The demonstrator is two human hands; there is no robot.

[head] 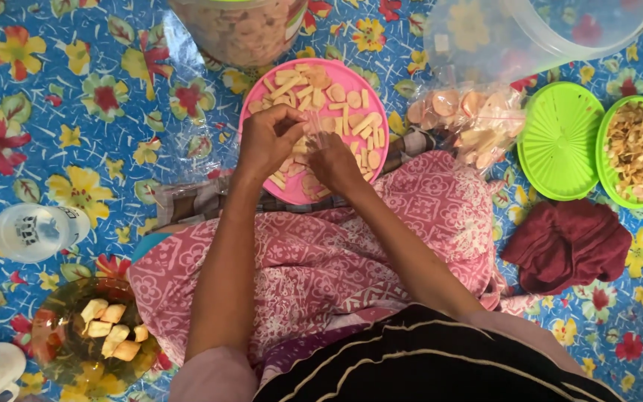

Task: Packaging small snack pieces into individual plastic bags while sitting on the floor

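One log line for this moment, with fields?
left hand: pinching small clear plastic bag | right hand: holding same bag | under: round pink plastic plate of crackers

**What you are wearing**

Your arms are bare from short pale pink sleeves (213, 376) down to your hands. A dark top with thin pale stripes (418, 365) covers your chest, and a pink cloth with white floral print (336, 246) wraps your lap.

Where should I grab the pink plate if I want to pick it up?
Probably by the far-left rim of the pink plate, coming in from the left side over the flowered mat. The plate is flat and shallow, and that edge is bare. The left hand and right hand cover the near part, and a bag of crackers crowds the right side.
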